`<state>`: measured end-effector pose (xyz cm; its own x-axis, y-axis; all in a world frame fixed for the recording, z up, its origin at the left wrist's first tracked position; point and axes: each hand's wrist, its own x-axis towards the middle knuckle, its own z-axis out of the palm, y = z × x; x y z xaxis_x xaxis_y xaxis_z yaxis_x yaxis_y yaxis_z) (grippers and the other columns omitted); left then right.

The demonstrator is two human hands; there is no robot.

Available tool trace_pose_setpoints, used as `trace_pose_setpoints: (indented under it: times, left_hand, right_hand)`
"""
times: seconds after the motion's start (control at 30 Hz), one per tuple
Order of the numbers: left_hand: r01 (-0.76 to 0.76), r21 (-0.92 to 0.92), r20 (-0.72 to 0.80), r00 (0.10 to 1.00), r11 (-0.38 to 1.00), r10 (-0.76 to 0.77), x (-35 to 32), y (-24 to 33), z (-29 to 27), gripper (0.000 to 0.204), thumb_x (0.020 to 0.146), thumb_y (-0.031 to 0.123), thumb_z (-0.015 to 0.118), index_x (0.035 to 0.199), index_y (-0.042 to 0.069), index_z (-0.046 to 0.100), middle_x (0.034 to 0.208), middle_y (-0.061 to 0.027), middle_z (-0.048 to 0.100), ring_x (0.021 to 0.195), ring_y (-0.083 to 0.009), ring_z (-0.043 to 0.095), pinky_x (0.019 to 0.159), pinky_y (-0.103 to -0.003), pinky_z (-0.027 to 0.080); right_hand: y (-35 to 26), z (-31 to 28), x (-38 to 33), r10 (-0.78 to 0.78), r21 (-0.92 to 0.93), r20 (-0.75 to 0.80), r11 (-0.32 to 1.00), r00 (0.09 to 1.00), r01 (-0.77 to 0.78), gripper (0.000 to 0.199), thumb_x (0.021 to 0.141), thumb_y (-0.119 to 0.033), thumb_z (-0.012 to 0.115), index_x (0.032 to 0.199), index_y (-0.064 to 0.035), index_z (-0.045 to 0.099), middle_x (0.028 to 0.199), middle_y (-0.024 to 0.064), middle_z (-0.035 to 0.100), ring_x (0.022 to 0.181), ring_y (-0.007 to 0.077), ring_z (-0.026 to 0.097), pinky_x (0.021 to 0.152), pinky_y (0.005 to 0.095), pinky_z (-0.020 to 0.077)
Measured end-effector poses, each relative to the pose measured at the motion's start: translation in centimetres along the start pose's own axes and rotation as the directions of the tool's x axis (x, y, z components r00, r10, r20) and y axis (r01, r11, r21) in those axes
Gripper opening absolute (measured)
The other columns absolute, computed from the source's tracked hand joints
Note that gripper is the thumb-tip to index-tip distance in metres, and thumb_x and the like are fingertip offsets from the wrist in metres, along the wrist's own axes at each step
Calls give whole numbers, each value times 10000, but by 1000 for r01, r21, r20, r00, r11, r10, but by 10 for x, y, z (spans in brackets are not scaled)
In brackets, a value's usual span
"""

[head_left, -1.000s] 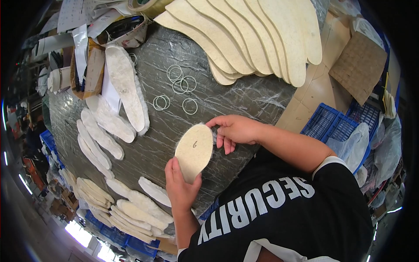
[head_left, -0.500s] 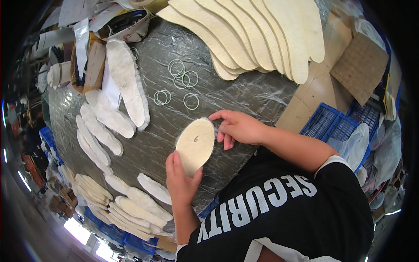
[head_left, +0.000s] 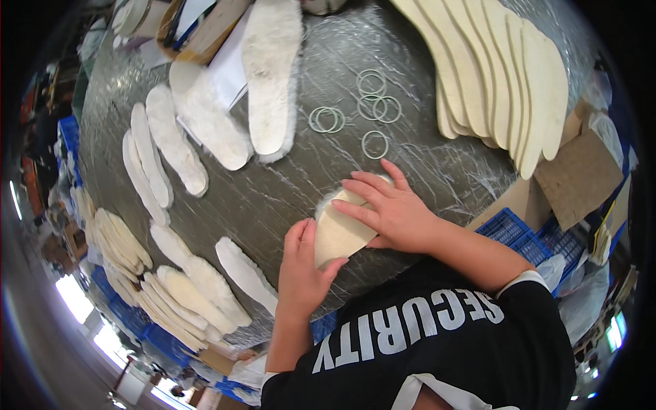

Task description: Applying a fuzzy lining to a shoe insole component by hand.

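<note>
A cream-coloured insole (head_left: 337,239) with a fluffy white edge is held low over the near part of the table. My left hand (head_left: 301,270) grips its left side, the fingers along one edge and the thumb by the near edge. Over its far right part lies my right hand (head_left: 403,215), fingers spread across the top and thumb at the near edge. The right fingers hide part of the surface, which looks bent or shaded beneath them. Just beyond the hands, several pale green rings (head_left: 375,157) rest on the table.
Overlapping cream insole shapes (head_left: 502,75) fan out at the far right of the plastic-covered table (head_left: 239,205). Fleecy white insoles (head_left: 270,89) lie far left, with more insoles (head_left: 181,301) piled near left. Blue crates (head_left: 509,232) and a cardboard piece (head_left: 579,179) stand off the right edge.
My right hand has moved from beside the insole onto it, covering its far part. The insole has tilted. The view has shifted, so the table items appear elsewhere in the picture.
</note>
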<state>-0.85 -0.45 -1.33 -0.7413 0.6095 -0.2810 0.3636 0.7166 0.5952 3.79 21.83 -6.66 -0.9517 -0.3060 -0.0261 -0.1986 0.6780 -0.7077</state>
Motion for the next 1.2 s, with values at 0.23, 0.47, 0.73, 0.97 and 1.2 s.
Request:
trace_pose_setpoints:
  times: [0.23, 0.47, 0.73, 0.97, 1.2]
  left_hand:
    - [358, -360, 64, 931, 862, -360, -24, -34, -16, 213, 796, 77, 697, 968, -14, 610, 924, -158, 626, 724, -256, 628, 654, -337, 509]
    - [391, -397, 5, 906, 831, -423, -18, -37, -9, 97, 823, 84, 663, 871, 3, 639, 756, -149, 637, 663, -286, 625, 624, -336, 493]
    - [335, -358, -33, 928, 871, -370, -12, -44, -2, 109, 811, 53, 673, 886, -23, 652, 739, -140, 637, 615, -205, 604, 589, -292, 469]
    - [355, -363, -15, 922, 861, -386, -11, -44, 1, 105, 813, 99, 664, 874, 13, 654, 800, -161, 646, 687, -329, 622, 624, -368, 494]
    - [510, -612, 165, 829, 604, -534, -50, -71, -7, 175, 809, -22, 672, 974, -25, 617, 816, -36, 656, 732, -79, 594, 645, -238, 470]
  right_hand:
    - [-5, -7, 3, 53, -82, 54, 995, 997, -49, 957, 490, -318, 854, 1360, -251, 461, 1335, 82, 462, 1280, 267, 415, 1097, 584, 177]
    - [-18, -9, 13, 115, -190, 121, 978, 986, -90, 795, 506, -317, 839, 1254, -311, 570, 1330, 90, 452, 1266, 300, 414, 1082, 604, 173]
    - [-25, -12, 18, 156, -258, 156, 960, 975, -112, 811, 479, -348, 851, 1242, -284, 584, 1334, 112, 445, 1259, 339, 407, 1094, 603, 146]
    - [-38, 6, 29, -91, -60, 184, 993, 979, 104, 752, 608, -458, 777, 1269, -173, 558, 1409, 150, 402, 1312, 342, 378, 1098, 585, 183]
    - [-36, 16, 34, -85, -163, 234, 979, 968, 125, 710, 642, -389, 762, 1276, -168, 532, 1356, 130, 467, 1294, 313, 410, 1067, 554, 252]
